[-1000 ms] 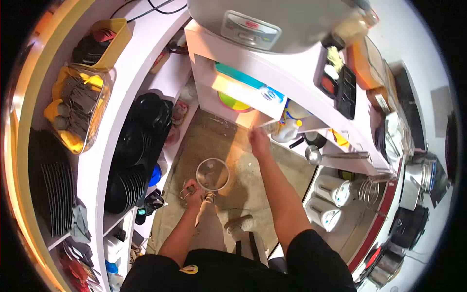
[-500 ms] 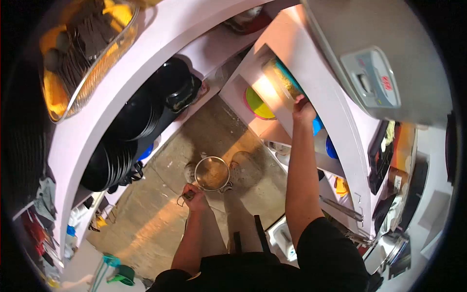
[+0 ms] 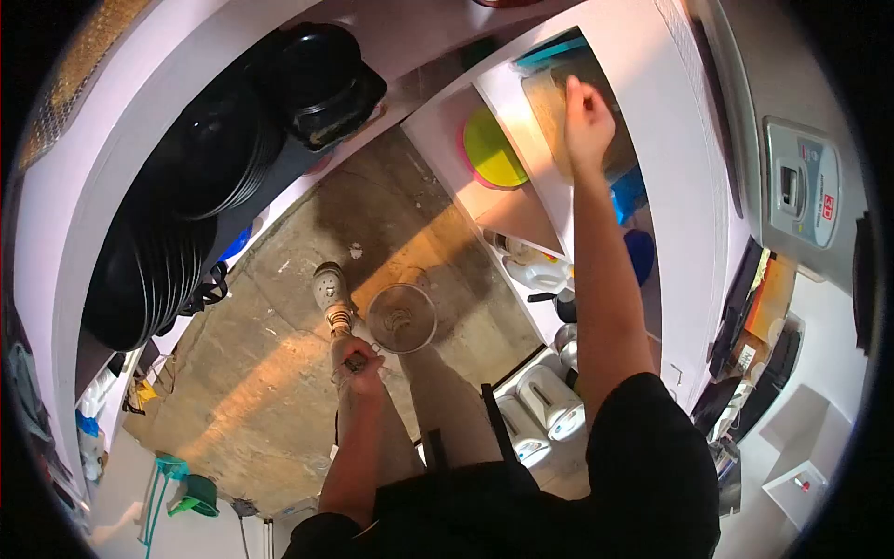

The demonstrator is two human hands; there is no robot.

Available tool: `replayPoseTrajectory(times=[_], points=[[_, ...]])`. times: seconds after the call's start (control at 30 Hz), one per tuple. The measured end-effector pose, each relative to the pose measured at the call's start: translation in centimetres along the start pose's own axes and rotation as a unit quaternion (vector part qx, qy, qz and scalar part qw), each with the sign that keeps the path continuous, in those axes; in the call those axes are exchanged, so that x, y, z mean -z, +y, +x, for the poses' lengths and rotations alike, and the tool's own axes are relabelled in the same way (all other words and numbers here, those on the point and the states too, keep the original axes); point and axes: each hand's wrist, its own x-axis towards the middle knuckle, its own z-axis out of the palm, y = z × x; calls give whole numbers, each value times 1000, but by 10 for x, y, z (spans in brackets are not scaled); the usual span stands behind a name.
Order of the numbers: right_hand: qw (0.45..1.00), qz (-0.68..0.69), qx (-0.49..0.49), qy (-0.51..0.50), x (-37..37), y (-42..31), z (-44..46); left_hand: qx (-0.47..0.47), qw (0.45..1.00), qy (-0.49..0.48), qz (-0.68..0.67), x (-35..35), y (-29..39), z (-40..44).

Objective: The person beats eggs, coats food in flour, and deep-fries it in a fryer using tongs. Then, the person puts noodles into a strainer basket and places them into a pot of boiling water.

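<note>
My left hand [image 3: 360, 363] is wrapped round the handle of a round strainer [image 3: 401, 319], low in front of my legs. The floor shows through the strainer's bowl. My right hand [image 3: 589, 121] is raised at the upper compartment of the white shelf unit, its fingers curled together. Just beside its fingertips is a clear container [image 3: 543, 112] with a brownish tint; whether the fingers grip its edge or something small is hidden. A teal item [image 3: 551, 52] lies above the container.
A lime-green and pink round item [image 3: 494, 149] is in the neighbouring compartment. Stacked black plates and bowls [image 3: 209, 154] fill the left shelf. Two white appliances [image 3: 549, 401] stand low right. A large grey appliance [image 3: 803, 182] is at the upper right, a green dustpan [image 3: 196, 496] lower left.
The view has turned toward the shelf unit. My right hand has gone from its lower front edge up to the container's compartment. My left hand still holds the strainer; one foot has stepped forward.
</note>
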Motion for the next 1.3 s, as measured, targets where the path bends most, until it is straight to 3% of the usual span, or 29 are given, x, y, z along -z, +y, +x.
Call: replayPoseTrajectory(times=[0.03, 0.07, 0.1, 0.13, 0.17, 0.2, 0.23, 0.3, 0.33, 0.37, 0.43, 0.53, 0.6, 0.7, 0.77, 0.8, 0.83, 0.97, 1.07, 1.13, 1.3], points=[[999, -12, 27, 30, 8, 0, -21, 4, 1000, 17, 23, 5, -2, 2], [986, -100, 131, -8, 16, -1, -42, 9, 998, 33, 46, 11, -4, 4], [954, -187, 230, -47, 21, 0, -61, 29, 998, 25, -52, 33, -32, 10], [954, -192, 228, -45, 28, 14, -74, 49, 987, 18, -151, 36, -34, 14], [942, -258, 213, 25, 37, 28, -84, 52, 987, 15, -151, 39, -35, 13], [922, -321, 197, 95, 47, 38, -88, -3, 993, 1, -114, 27, -9, 14], [921, -323, 197, 95, 56, 41, -86, -58, 995, -12, -76, 19, 5, 14], [937, -343, -66, 31, 75, 50, -79, -36, 998, 15, -47, 25, 5, 17], [902, -386, -167, -97, 83, 58, -68, -17, 999, 43, -16, 32, 5, 18], [902, -387, -167, -98, 85, 68, -58, -16, 999, 44, -16, 37, 3, 19], [955, -226, -116, -151, 81, 95, -39, -26, 1000, 11, 13, 44, 0, 20], [866, -493, -50, -65, 82, 85, -23, -50, 996, 12, 66, 35, 5, 17], [867, -496, -7, 43, 88, 87, -13, -36, 999, 4, 34, 34, 0, 14], [852, -519, 20, 68, 123, 124, 5, -29, 999, -14, 42, 39, -17, 20], [824, -558, -24, 94, 142, 150, 8, -30, 996, -23, 81, 40, -38, 26], [803, -582, -59, 116, 149, 161, 10, -29, 999, -21, 19, 39, -49, 29], [795, -570, -164, 126, 155, 160, 10, -28, 999, -19, -42, 32, -52, 33], [740, -644, -154, 115, 167, 163, 9, -32, 999, -16, -14, 24, -68, 36], [732, -646, -210, 40, 150, 143, 17, -7, 1000, -4, -13, 28, -78, 37], [686, -681, -254, -44, 137, 137, 29, -13, 1000, -5, -16, 31, -84, 36], [658, -701, -272, -47, 137, 142, 42, -17, 999, -22, 29, 33, -89, 30]])
